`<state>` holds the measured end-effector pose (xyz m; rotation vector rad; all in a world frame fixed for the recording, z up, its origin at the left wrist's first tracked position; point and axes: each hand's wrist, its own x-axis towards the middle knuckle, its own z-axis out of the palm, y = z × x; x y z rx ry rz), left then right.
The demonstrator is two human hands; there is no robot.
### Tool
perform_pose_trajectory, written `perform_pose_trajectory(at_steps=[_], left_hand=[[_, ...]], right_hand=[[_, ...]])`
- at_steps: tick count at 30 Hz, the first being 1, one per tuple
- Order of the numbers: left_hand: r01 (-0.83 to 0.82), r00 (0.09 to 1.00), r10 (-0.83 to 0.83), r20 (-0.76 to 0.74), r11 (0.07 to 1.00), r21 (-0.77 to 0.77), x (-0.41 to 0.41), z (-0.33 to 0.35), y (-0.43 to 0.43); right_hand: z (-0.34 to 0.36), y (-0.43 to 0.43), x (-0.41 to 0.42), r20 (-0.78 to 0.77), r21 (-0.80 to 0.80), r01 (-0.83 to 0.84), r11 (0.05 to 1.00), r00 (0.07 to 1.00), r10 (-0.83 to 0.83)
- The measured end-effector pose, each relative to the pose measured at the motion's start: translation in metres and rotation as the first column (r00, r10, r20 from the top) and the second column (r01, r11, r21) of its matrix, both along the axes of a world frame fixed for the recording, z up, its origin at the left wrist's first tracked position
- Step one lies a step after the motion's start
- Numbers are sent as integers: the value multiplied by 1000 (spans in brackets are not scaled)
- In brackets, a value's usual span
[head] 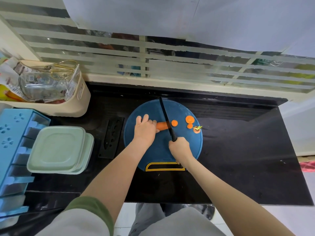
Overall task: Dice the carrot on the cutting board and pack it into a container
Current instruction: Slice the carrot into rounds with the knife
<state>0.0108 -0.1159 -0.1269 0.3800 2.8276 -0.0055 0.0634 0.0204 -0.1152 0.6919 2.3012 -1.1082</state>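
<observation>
Carrot (162,126): one piece, lying flat near the middle of the round blue cutting board (160,150). Its long axis runs 9 o'clock to 3 o'clock, with the cut face towards 3 o'clock and the other end hidden under the left hand. Left hand (144,127): palm down over the 9 o'clock part of the carrot, fingers curled round it and pinning it to the board. Right hand (179,145): at about 5 o'clock on the board, fist wrapped tight round the handle of the black knife (166,116). The knife's long axis runs from the handle at 5 o'clock to the tip at 12 o'clock, near the board's far rim. The blade crosses the carrot at its cut end, roughly square to the carrot's length. Carrot slices: one round (174,123) just beside the blade on its 3 o'clock side, and two more (189,119) near the rim at 2 o'clock. Carrot top (196,129): a cut end with a green stub, at the rim at 3 o'clock. Counter (238,150): black, bearing the board. Knife sheath (111,137): black, flat on the counter just beside the board at 9 o'clock. Containers (58,149): pale green, lidded and stacked, further out at 9 o'clock. Basket (80,103): beige, at 10 o'clock, holding a glass jar (39,86) and gold scissors (64,67).
</observation>
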Motion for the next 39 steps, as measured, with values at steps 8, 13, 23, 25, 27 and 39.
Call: perform_pose_trajectory(at_steps=[8,13,23,25,27,39], left_hand=[[-13,1000,13,0,1000,23,3,-4,0],[-10,1000,10,-1,999,51,5,-8,-2],[11,1000,-12,-25,1000,-28,6,-3,-1],[10,1000,-11,-17,999,-49,6,-2,-1],[2,1000,-3,-11,999,-52,6,-1,1],[-38,999,37,-19,999,-29,6,2,4]], right_hand=[[-6,-3,-5,10,-2,23,1000,1000,-23],[-11,-5,-7,19,-15,25,1000,1000,-24],[-13,-3,-11,36,-11,9,1000,999,-9],[-12,0,-5,45,-16,12,1000,999,-11],[-12,1,2,38,-36,25,999,999,-24],[-2,-4,5,-36,-44,5,999,999,-6]])
